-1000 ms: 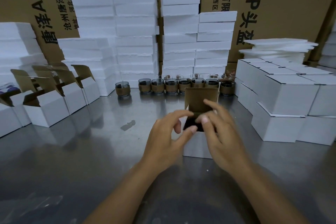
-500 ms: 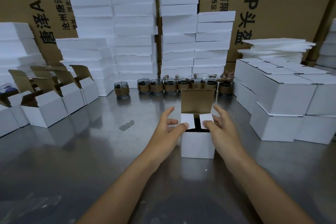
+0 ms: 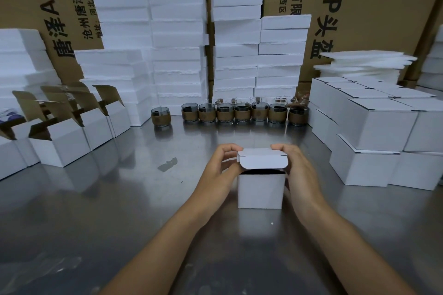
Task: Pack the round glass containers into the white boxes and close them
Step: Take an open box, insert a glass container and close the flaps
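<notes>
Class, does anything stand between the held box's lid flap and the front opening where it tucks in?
Nothing visible does. The flap hangs over the box, an open dark gap beneath; left hand and right hand grip the lid at its ends.

The lid [image 3: 260,152] of the white box [image 3: 261,190], upright 0.5 s ago with its brown inside showing, now lies folded over the top. Its tuck flap [image 3: 263,163] hangs above a dark gap at the front. The left hand [image 3: 221,167] and right hand [image 3: 299,170] have moved from the 2 side flaps to pinch the lid's ends.
</notes>
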### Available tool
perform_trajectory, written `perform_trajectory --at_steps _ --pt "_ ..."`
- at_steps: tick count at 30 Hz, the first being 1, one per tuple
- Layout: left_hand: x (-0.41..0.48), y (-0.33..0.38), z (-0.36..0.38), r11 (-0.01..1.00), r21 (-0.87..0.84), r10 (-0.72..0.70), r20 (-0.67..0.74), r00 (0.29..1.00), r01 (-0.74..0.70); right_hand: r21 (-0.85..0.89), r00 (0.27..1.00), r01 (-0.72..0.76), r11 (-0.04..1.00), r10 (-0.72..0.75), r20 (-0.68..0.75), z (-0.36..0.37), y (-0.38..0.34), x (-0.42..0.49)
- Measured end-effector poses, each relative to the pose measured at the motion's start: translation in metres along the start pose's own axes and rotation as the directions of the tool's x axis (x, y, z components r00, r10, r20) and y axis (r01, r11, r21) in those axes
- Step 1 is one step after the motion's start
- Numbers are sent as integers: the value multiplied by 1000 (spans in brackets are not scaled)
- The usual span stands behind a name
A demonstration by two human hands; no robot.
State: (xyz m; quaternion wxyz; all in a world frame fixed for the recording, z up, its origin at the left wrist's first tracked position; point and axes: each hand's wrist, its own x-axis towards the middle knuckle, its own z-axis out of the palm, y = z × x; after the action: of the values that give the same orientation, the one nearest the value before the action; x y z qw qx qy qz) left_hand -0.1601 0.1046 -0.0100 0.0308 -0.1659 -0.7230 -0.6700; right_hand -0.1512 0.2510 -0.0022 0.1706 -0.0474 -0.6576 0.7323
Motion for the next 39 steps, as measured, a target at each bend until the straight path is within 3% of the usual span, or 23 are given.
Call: perform_trajectory --at_steps 3,7,11,14,19,27,33,39 --pt "0 0 0 998 -51 -26 -7 1000 26 -94 990 137 986 -134 44 1 -1 -6" --pt "0 2 -1 994 -106 -27 -14 1000 26 -53 963 234 971 -224 151 -1 -1 -12" --pt "0 2 -3 996 -90 -27 7 1000 28 43 942 296 954 -299 155 -5 -2 -9" --pt "-1 -1 -5 991 -132 -27 17 999 29 -4 923 364 931 -360 136 -6 0 -5" --pt "-3 -1 -8 997 -66 34 26 999 -33 -101 915 399 911 -388 112 -4 3 -5" --pt "-2 0 -7 990 -92 109 -3 994 -109 -147 897 418 897 -381 224 -5 1 -12" --pt "-4 -2 -13 991 -121 61 93 994 -49 -205 909 398 894 -354 221 -6 4 -9" --pt "-3 -1 -12 994 -96 59 47 997 -54 -260 883 459 850 -404 237 -6 5 -11"
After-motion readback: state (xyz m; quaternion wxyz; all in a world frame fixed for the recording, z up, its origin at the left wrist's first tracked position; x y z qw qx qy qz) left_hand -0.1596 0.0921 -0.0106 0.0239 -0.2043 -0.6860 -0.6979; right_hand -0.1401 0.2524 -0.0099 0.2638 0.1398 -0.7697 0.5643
